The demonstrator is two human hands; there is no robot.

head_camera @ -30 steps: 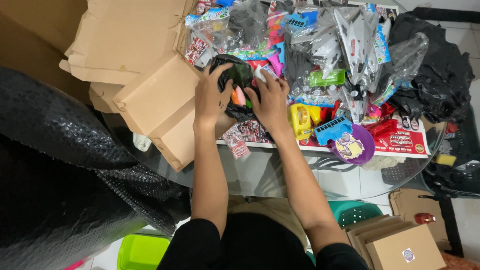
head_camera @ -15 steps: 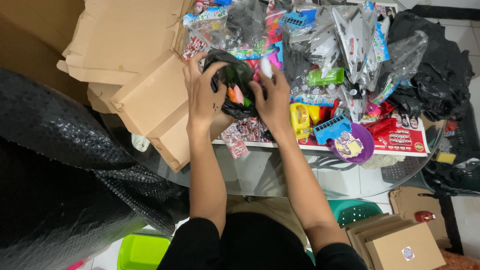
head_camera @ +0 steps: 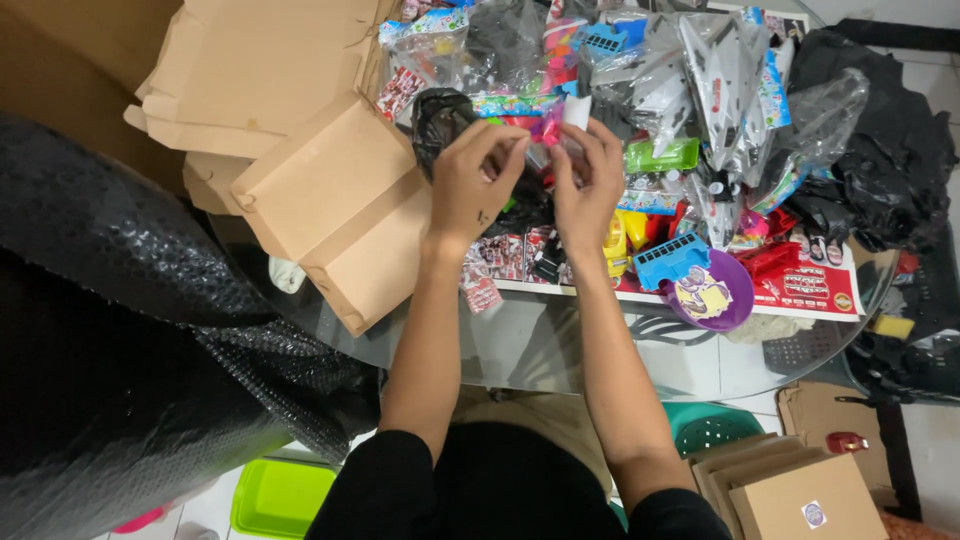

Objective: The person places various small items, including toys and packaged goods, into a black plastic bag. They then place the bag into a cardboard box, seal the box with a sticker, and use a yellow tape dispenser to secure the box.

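- Both hands have lifted off the black bag they were pressing a second ago; I now see them higher on the pile, fingertips meeting over a small item.
- My left hand (head_camera: 478, 180) is curled, thumb and fingers pinched on a pink packet (head_camera: 545, 128); the grip looks closed on it.
- My right hand (head_camera: 588, 185) pinches a small white piece (head_camera: 577, 112) that stands upright between thumb and forefinger, touching the packet's right end.
- I find the packet between the two hands, just above the knuckles, its long axis roughly left to right; the white piece runs up and down across it.
- Each hand is on its own end, so neither is nearer; the left one carries more of the packet, I judge.
- I see the black bag (head_camera: 440, 120) just left of the left hand, crumpled, apart from the fingers.
- Under everything, the glass desk (head_camera: 540, 340) is heaped with toys: a grey toy plane (head_camera: 725, 70), a blue toy bus (head_camera: 672, 260), a purple dish (head_camera: 715, 295).
- Flat cardboard boxes (head_camera: 330, 210) lie left of the left wrist, nearly touching the forearm.
- Black bubble wrap (head_camera: 110, 330) fills the left of my view.
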